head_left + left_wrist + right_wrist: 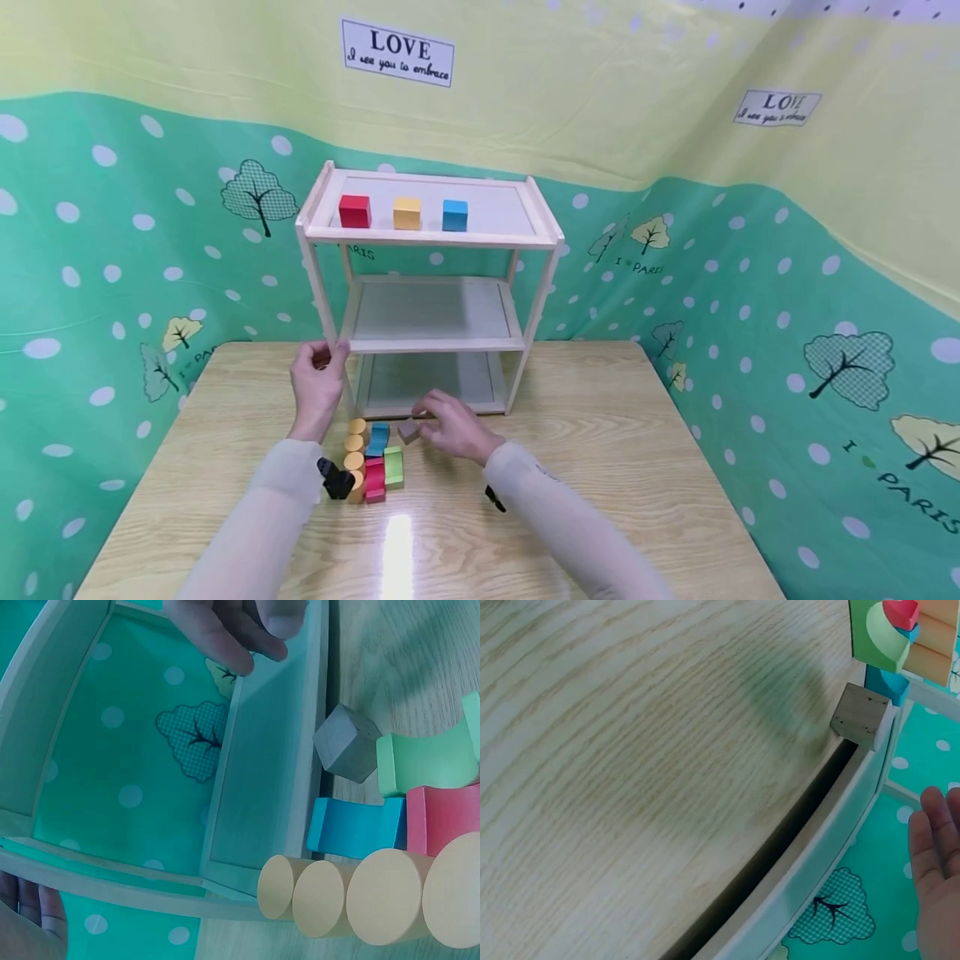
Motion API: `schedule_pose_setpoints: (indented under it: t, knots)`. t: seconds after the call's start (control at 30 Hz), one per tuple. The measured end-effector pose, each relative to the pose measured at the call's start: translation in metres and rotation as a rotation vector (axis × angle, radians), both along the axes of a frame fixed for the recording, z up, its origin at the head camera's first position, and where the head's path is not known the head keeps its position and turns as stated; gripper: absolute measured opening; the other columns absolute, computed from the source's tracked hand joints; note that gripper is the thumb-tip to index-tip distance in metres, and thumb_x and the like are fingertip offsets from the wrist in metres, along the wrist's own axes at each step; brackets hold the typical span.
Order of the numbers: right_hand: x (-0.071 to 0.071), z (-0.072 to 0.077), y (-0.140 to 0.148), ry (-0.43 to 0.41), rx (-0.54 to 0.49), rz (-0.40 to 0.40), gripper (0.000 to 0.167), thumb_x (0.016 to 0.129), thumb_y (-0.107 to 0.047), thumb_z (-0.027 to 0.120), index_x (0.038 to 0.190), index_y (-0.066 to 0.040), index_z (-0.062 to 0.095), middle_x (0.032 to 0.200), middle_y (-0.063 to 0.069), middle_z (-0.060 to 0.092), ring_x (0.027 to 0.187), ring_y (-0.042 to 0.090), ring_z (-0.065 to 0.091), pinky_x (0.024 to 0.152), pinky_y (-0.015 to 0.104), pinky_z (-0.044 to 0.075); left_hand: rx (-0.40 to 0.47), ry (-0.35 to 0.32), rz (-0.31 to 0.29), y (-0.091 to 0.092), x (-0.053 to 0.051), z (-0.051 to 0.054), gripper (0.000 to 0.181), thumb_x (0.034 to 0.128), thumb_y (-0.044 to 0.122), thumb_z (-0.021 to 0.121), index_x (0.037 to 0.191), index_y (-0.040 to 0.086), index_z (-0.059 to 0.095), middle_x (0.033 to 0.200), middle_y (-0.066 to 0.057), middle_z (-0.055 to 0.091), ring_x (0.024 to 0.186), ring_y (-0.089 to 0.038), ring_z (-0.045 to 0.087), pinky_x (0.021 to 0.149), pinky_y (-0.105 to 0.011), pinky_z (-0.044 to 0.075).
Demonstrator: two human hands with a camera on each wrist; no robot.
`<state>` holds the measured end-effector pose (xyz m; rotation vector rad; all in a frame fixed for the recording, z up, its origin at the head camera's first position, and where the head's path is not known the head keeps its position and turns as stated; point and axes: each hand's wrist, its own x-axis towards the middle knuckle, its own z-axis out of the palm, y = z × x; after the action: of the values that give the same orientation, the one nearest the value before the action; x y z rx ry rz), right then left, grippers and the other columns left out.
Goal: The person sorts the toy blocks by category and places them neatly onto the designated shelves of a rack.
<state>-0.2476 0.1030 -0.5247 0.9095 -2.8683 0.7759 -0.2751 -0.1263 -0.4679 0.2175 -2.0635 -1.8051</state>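
Observation:
The left hand [317,387] is at the left front post of a white three-tier shelf [435,344], fingers curled at it; the left wrist view shows part of this hand [30,922] by the post. Beside a small grey-brown cube [408,431] reaches the right hand [453,427], its fingers loosely bent and apparently apart from the cube. That cube [861,716] lies tilted at the shelf's bottom front edge. Left of it are a blue arch block [378,439], a red arch block [375,480], a green arch block [393,468] and several yellow cylinders [355,462].
On the top tier stand a red cube [355,212], a yellow cube [407,213] and a blue cube [454,216] in a row. The shelf stands at the back of a wooden table [600,467], before a green and yellow cloth backdrop [112,250].

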Motion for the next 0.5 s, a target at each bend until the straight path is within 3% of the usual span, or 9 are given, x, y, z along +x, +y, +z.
schedule_pose_setpoints:
  t: [0.5]
  knots:
    - [-0.010,-0.014,-0.010,-0.074,0.064,-0.063,0.034,0.086,-0.018,0.070,0.119,-0.017,0.063,0.116,-0.007,0.056,0.102,0.009,0.056,0.089,0.025,0.048,0.008,0.011,0.010,0.000,0.000,0.000,0.043,0.0916,0.040,0.062,0.110,0.002,0.057,0.098,-0.004,0.057,0.087,-0.014,0.051,0.070,-0.022,0.043]
